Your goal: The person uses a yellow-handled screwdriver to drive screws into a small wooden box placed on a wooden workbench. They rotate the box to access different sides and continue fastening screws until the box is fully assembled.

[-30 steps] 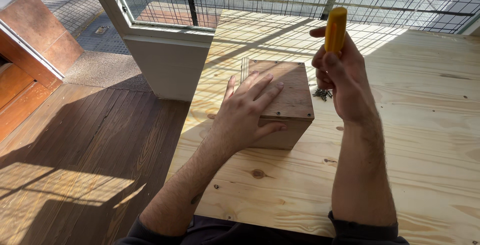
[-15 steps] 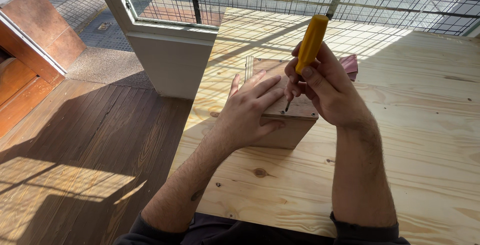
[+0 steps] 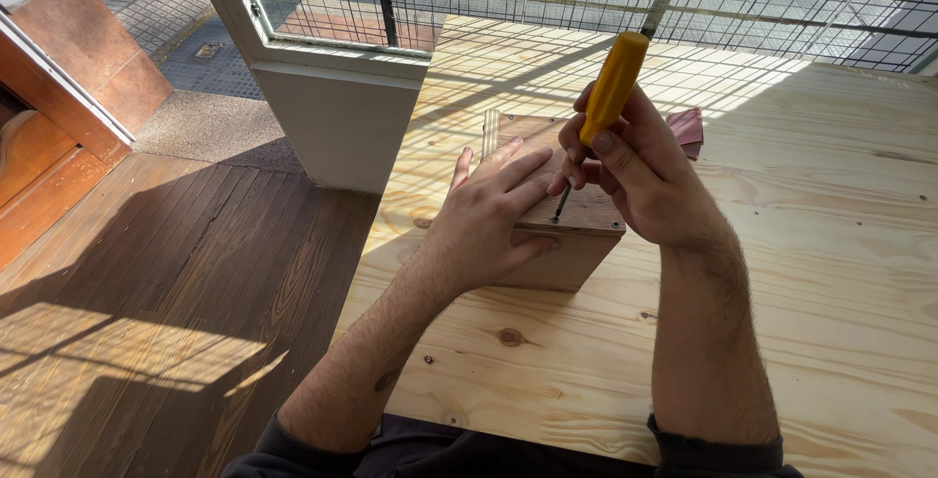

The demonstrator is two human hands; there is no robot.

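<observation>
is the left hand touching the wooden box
Touching. The head view shows the left hand lying flat on the top of the wooden box, its fingers spread across the lid with no gap visible.

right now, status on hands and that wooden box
Left hand flat on wooden box. Right hand grips yellow screwdriver, tip on box top. Nothing blocking.

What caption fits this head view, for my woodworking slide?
Left hand steadies a wooden box while right hand sets a yellow-handled screwdriver on it.
</observation>
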